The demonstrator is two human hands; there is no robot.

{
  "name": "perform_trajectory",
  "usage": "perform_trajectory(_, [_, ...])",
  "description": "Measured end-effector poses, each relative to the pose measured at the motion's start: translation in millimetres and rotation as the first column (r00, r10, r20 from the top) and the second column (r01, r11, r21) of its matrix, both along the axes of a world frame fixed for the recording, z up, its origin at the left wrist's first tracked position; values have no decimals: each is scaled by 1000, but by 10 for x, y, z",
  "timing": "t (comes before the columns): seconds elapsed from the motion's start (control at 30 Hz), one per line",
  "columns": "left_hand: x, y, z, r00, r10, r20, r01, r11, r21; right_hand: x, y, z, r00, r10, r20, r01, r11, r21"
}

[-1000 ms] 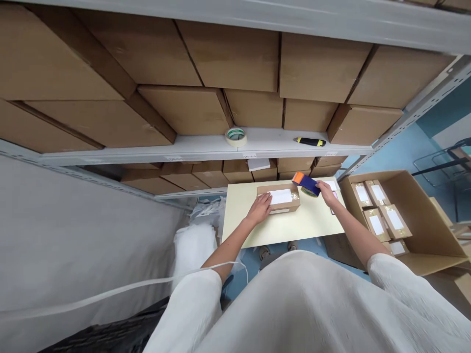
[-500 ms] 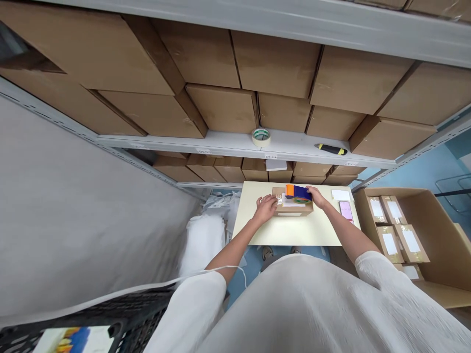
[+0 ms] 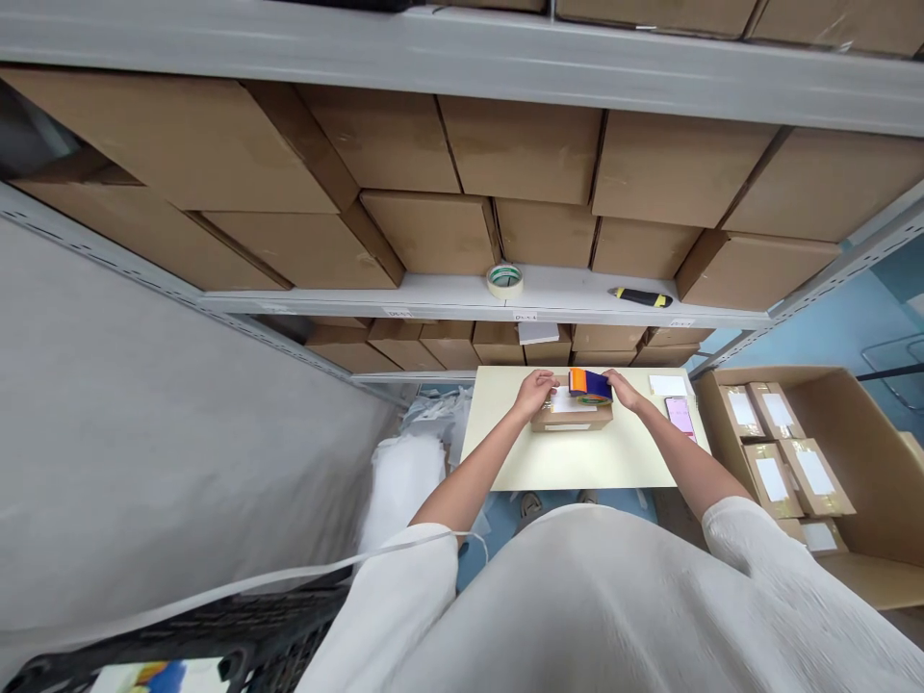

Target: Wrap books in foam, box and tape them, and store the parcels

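A small brown carton (image 3: 570, 422) with white labels lies on the cream table (image 3: 577, 469). Over its right part my right hand (image 3: 621, 387) grips an orange and blue tape dispenser (image 3: 590, 385). My left hand (image 3: 535, 391) is at the carton's upper left corner, fingers bent and drawn together near the clear tape there; whether they pinch the tape is too small to make out.
A phone (image 3: 680, 417) and a white card (image 3: 668, 385) lie at the table's right. A large open carton (image 3: 881, 462) holds several labelled boxes. On the shelf (image 3: 433, 291) are a tape roll (image 3: 504, 281) and a cutter (image 3: 641, 296).
My left hand has shifted a little right and up along the carton, its fingers closer together. The dispenser in my right hand has moved slightly relative to the carton. The view has tilted upward.
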State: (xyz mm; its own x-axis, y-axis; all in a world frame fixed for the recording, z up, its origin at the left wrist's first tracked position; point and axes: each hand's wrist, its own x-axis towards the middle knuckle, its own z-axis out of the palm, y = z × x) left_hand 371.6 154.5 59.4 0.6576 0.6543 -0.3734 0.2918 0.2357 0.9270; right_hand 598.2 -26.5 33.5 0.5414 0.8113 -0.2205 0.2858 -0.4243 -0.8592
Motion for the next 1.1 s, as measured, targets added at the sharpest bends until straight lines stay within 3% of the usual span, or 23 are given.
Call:
perform_trajectory(0.2, [187, -111, 76, 999, 26, 27, -23, 995, -95, -21, -21, 78, 999, 32, -35, -32, 999, 16])
perform_trajectory(0.5, [92, 57, 19, 994, 79, -70, -79, 997, 2, -219, -29, 156, 991, 79, -107, -70, 994, 89])
perform_trajectory(0.67, [3, 192, -27, 993, 82, -79, -79, 996, 47, -274, -14, 300, 967, 237, 92, -232, 971, -59])
perform_trajectory(0.77, [-20, 225, -79, 992, 99, -83, -93, 993, 73, -297, 47, 415, 893, 367, 262, -323, 926, -197])
perform_trajectory(0.87, [-74, 282, -120, 991, 104, -84, -98, 993, 68, -289, 91, 516, 837, 460, 295, -395, 883, -254])
perform_trajectory(1.1, [-533, 633, -236, 962, 259, -91, -251, 964, 88, -52, 8, 646, 818, 473, 328, -338, 856, -390])
